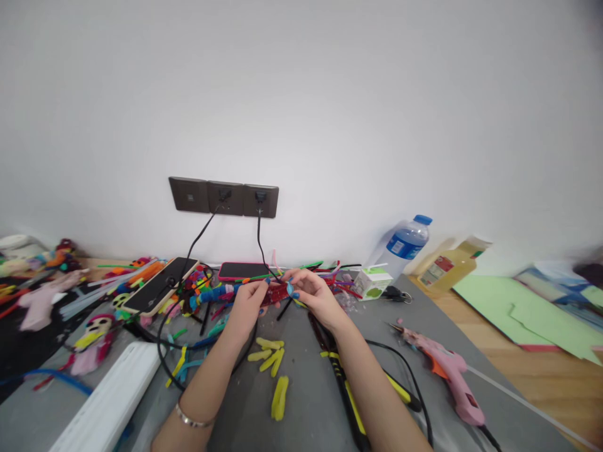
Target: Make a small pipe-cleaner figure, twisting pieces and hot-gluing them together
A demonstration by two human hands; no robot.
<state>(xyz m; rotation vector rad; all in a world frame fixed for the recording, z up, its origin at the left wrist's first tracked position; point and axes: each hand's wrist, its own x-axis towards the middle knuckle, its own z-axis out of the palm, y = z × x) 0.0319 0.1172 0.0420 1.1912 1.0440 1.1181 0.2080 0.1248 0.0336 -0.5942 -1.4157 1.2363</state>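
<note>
My left hand (250,304) is closed, with thumb and forefinger pressed together beside a dark red fuzzy piece (277,294); what its fingertips pinch is too small to tell. My right hand (316,297) pinches a small light blue piece (289,289) right next to it. Below my hands, several short folded yellow pipe cleaner pieces (279,398) lie on the grey table mat (249,414). Pliers with black and yellow handles (347,402) lie partly hidden under my right forearm.
A pink glue gun (450,376) with a trailing cord lies at right. Behind stand a small white-green box (372,282), a water bottle (406,245) and a yellowish bottle (450,263). Phones (162,285), coloured pipe cleaners, a small doll (94,342) and a white bar (110,398) crowd the left.
</note>
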